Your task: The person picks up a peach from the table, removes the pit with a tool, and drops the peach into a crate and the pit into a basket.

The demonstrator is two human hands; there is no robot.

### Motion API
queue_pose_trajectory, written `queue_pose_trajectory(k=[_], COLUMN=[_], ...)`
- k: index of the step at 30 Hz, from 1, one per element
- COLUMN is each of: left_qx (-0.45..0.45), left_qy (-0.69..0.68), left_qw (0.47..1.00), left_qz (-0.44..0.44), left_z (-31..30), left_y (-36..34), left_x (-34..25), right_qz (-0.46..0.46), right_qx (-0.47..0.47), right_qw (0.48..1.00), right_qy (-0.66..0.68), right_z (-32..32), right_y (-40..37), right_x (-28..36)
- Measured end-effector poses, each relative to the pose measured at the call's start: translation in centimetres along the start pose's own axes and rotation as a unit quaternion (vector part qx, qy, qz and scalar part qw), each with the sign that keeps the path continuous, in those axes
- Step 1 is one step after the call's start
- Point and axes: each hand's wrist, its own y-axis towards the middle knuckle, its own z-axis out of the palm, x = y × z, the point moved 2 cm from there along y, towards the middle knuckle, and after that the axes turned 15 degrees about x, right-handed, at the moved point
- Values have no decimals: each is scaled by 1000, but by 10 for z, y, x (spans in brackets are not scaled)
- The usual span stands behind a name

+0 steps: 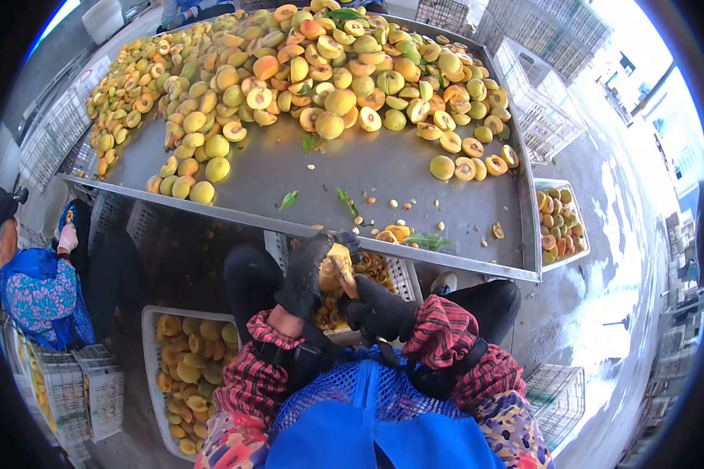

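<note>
My left hand (303,275), in a dark glove, is closed around a yellow peach piece (330,266) in front of the table edge. Gripped in my gloved right hand (379,310) is a small knife (343,275), its narrow blade against the cut flesh of the peach. Below both hands stands a white crate (403,280) with orange fruit scraps (374,270) in it. On the near table edge, just beyond my hands, lie a few peach pieces (395,233).
A metal table (266,164) bears a large heap of halved peaches (340,102), loose stones and leaves. Crates of peaches stand at left (152,375) and right (575,248). A co-worker (43,289) sits at far left. Stacked crates (536,102) stand beyond the table's right side.
</note>
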Motion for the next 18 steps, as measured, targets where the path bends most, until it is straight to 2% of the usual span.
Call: queue_pose_trajectory(k=[2, 5, 8, 11, 14, 17, 18], left_qx=[32, 10, -87, -58, 4, 19, 9], left_qy=[-12, -63, -30, -82, -8, 0, -20], left_qw=[999, 997, 996, 993, 999, 997, 998], left_qz=[-36, -34, -21, -67, -35, -71, -60], left_z=[1, 7, 18, 25, 23, 16, 15], left_y=[1, -5, -15, -17, -17, -13, -14], left_x=[5, 19, 31, 49, 52, 40, 37], right_qz=[6, -7, 16, 37, 33, -41, 0], right_qx=[4, 1, 6, -6, -8, -7, 3], right_qw=[999, 1000, 997, 997, 999, 994, 999], right_qy=[-43, -1, 74, 60, -18, -97, -45], right_z=[-3, -2, 4, 4, -3, -10, -9], right_y=[0, 6, 0, 2, 7, 18, 14], right_x=[0, -8, 13, 13, -3, -24, -15])
